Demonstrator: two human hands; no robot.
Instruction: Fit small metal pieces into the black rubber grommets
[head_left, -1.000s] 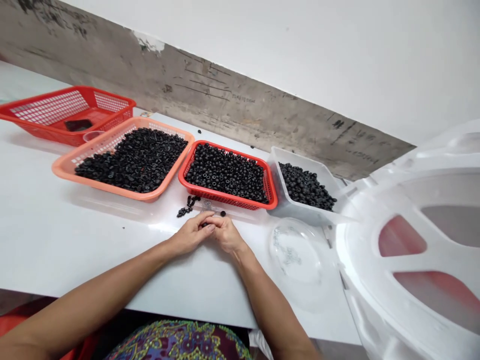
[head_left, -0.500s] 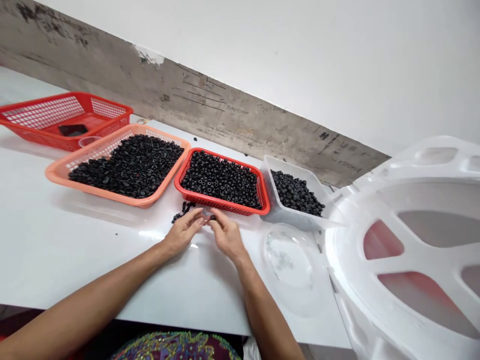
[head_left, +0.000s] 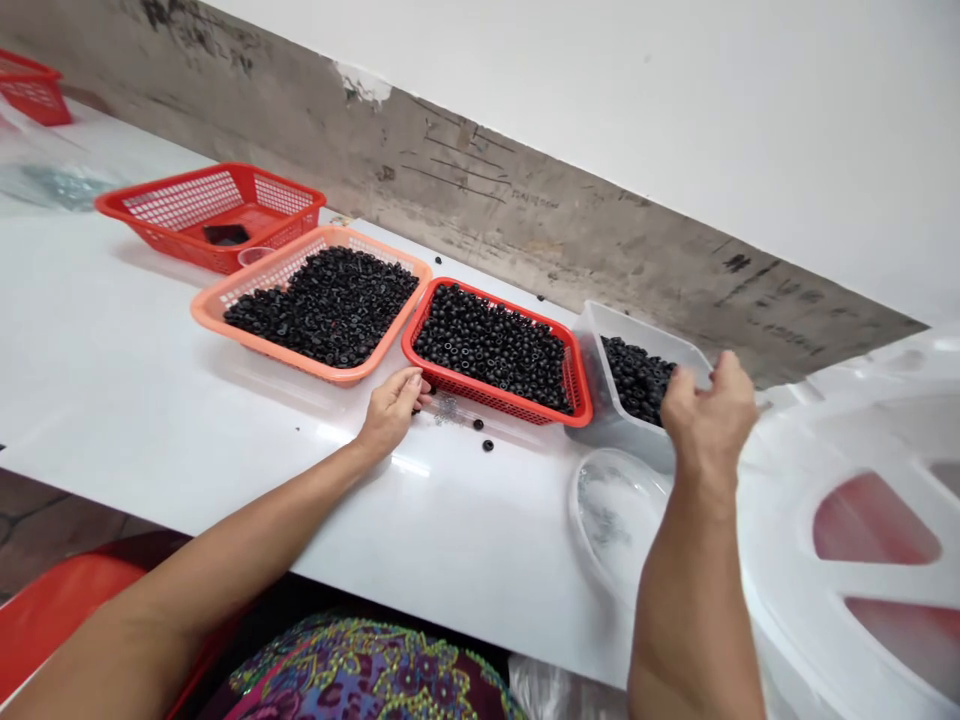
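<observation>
Lying ten-to-four: red basket point(head_left: 495, 394) | left hand point(head_left: 390, 408) pinched, right hand point(head_left: 709, 410) half-spread by tub point(head_left: 637, 438), holds unclear | white table point(head_left: 495, 550), grey-banded wall point(head_left: 525, 170)

Bright, diffuse light; direction unclear. Glare streak on bench point(head_left: 487, 540) just below left hand point(head_left: 390, 412). Soft, pale shadows beneath baskets point(head_left: 289, 362). White upper wall point(head_left: 675, 120) nearly washed out, little detail. Right hand point(head_left: 709, 415) blurred. Beads point(head_left: 495, 345) mid-frame fairly crisp. White chair point(head_left: 817, 580) at right edge hazy, stretched by wide-angle distortion.
</observation>
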